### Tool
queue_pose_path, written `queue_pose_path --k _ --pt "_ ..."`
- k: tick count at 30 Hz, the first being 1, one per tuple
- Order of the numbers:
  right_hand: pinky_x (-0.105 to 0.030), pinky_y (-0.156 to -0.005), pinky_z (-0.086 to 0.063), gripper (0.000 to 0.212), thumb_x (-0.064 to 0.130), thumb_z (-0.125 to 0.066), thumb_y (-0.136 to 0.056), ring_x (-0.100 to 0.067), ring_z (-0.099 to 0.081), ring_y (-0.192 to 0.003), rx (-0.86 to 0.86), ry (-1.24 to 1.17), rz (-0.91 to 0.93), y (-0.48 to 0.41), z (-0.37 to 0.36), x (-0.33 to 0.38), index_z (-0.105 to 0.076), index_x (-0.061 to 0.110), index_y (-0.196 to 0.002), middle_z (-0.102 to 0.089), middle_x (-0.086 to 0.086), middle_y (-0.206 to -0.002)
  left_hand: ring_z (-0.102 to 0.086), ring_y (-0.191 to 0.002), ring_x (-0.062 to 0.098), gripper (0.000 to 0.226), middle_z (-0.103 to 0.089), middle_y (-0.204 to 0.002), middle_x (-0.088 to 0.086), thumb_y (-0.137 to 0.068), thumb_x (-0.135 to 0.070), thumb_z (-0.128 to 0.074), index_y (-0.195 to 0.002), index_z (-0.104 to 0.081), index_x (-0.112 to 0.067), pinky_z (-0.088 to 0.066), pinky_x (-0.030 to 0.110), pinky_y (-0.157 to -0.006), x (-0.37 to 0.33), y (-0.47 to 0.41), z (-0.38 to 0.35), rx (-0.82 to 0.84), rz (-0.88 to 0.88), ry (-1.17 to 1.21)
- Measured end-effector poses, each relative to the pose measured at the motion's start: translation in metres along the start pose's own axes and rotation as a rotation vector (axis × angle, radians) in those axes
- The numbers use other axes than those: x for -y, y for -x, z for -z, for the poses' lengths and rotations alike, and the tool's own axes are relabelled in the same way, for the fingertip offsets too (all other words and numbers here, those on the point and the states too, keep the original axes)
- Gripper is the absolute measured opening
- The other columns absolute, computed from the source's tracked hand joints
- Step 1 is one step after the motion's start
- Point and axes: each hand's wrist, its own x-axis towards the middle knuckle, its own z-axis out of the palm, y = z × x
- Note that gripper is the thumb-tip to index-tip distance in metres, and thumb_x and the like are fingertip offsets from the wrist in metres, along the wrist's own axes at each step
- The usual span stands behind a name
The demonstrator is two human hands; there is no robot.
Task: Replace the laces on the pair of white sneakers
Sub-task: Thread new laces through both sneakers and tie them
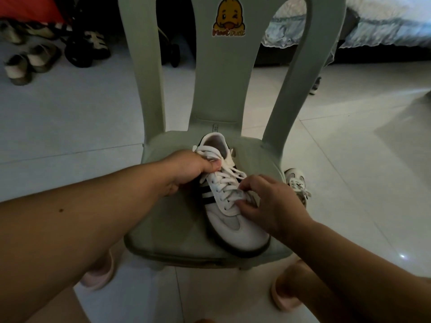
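Observation:
A white sneaker [235,227] with black side stripes lies on the seat of a pale green plastic chair [168,231], toe toward me. White laces [227,180] criss-cross its eyelets. My left hand [189,169] is closed on the loose lace ends at the sneaker's collar. Over the lower eyelets, my right hand [268,201] pinches a lace crossing between thumb and fingers. The second white sneaker [297,185] stands on the floor just right of the seat, partly hidden by it.
The chair back [221,73] with a duck sticker rises behind the sneaker. Several shoes [30,59] lie on the tiled floor at the far left. A bed edge [384,31] is at the far right. My feet in pink slippers [100,276] flank the chair.

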Motion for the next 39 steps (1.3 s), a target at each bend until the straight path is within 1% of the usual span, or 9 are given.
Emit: queue_pose_path --k 2,6,13,16,20,24,30,35,39 --pt "-0.029 -0.059 -0.051 0.023 0.033 -0.056 -0.083 -0.022 -0.063 -0.068 -0.101 0.140 0.135 0.001 -0.001 -0.003 -0.072 0.018 -0.089 -0.066 -0.003 -0.083 -0.062 -0.101 0.019 0.026 -0.070 -0.105 0.000 -0.083 -0.029 -0.070 -0.105 -0.069 -0.016 -0.048 0.035 -0.094 0.001 -0.001 0.000 -0.016 -0.003 -0.009" --pt "-0.024 -0.056 -0.045 0.031 0.031 -0.047 -0.084 -0.020 -0.058 -0.062 -0.176 0.328 0.290 -0.001 -0.003 -0.004 -0.074 0.019 -0.073 -0.064 0.000 -0.069 -0.062 -0.100 0.018 0.026 -0.070 -0.105 0.001 -0.085 -0.028 -0.069 -0.107 -0.069 -0.014 -0.048 0.034 -0.093 0.001 -0.001 -0.003 -0.022 -0.027 0.011" --pt "-0.030 -0.050 -0.050 0.027 0.026 -0.052 -0.086 -0.023 -0.057 -0.063 -0.131 0.283 0.354 0.003 -0.003 -0.019 -0.071 0.016 -0.071 -0.062 -0.003 -0.069 -0.064 -0.096 0.022 0.022 -0.071 -0.101 0.006 -0.084 -0.028 -0.070 -0.101 -0.071 -0.013 -0.051 0.036 -0.091 0.003 0.001 -0.004 -0.088 -0.048 0.011" --pt "-0.026 -0.055 -0.049 0.027 0.033 -0.050 -0.088 -0.020 -0.059 -0.068 -0.093 0.190 0.271 0.006 0.001 -0.015 -0.072 0.019 -0.086 -0.064 -0.002 -0.079 -0.064 -0.091 0.018 0.025 -0.070 -0.100 0.003 -0.084 -0.029 -0.070 -0.105 -0.070 -0.014 -0.050 0.031 -0.083 0.002 0.001 -0.004 -0.083 -0.044 -0.001" --pt "-0.025 -0.070 -0.043 0.031 0.036 -0.049 -0.091 -0.022 -0.062 -0.084 -0.128 0.085 0.015 -0.002 -0.002 -0.001 -0.070 0.021 -0.109 -0.066 -0.002 -0.097 -0.065 -0.095 0.022 0.024 -0.071 -0.100 0.004 -0.084 -0.029 -0.070 -0.103 -0.071 -0.014 -0.051 0.038 -0.093 0.002 0.000 -0.007 -0.074 -0.044 0.021" --pt "-0.029 -0.078 -0.044 0.031 0.037 -0.051 -0.094 -0.018 -0.057 -0.099 -0.018 0.122 -0.029 -0.016 0.000 0.008 -0.064 0.027 -0.121 -0.061 0.002 -0.115 -0.065 -0.098 0.021 0.028 -0.070 -0.105 0.004 -0.084 -0.029 -0.069 -0.108 -0.069 -0.014 -0.050 0.039 -0.096 0.002 -0.001 -0.007 -0.062 -0.043 0.027" --pt "-0.036 -0.078 -0.051 0.025 0.032 -0.051 -0.095 -0.016 -0.058 -0.085 -0.001 -0.040 -0.076 -0.029 0.008 0.009 -0.071 0.021 -0.105 -0.066 -0.001 -0.100 -0.061 -0.108 0.020 0.035 -0.068 -0.114 0.002 -0.084 -0.031 -0.068 -0.116 -0.066 -0.016 -0.044 0.040 -0.103 0.005 -0.004 -0.004 0.021 -0.058 0.045" --pt "-0.031 -0.077 -0.049 0.028 0.036 -0.046 -0.096 -0.016 -0.057 -0.086 0.159 0.163 0.006 -0.040 0.014 0.011 -0.068 0.024 -0.108 -0.064 0.000 -0.099 -0.061 -0.109 0.020 0.030 -0.069 -0.112 0.001 -0.085 -0.029 -0.068 -0.112 -0.068 -0.017 -0.045 0.040 -0.102 0.005 -0.003 -0.002 0.051 -0.052 0.051" --pt "-0.029 -0.068 -0.049 0.019 0.029 -0.053 -0.092 -0.012 -0.055 -0.072 0.015 0.065 -0.074 -0.039 0.006 0.010 -0.068 0.019 -0.092 -0.062 0.002 -0.084 -0.063 -0.105 0.020 0.019 -0.071 -0.106 0.000 -0.085 -0.030 -0.067 -0.101 -0.070 -0.021 -0.046 0.040 -0.099 0.003 -0.002 0.001 0.058 -0.032 0.035"
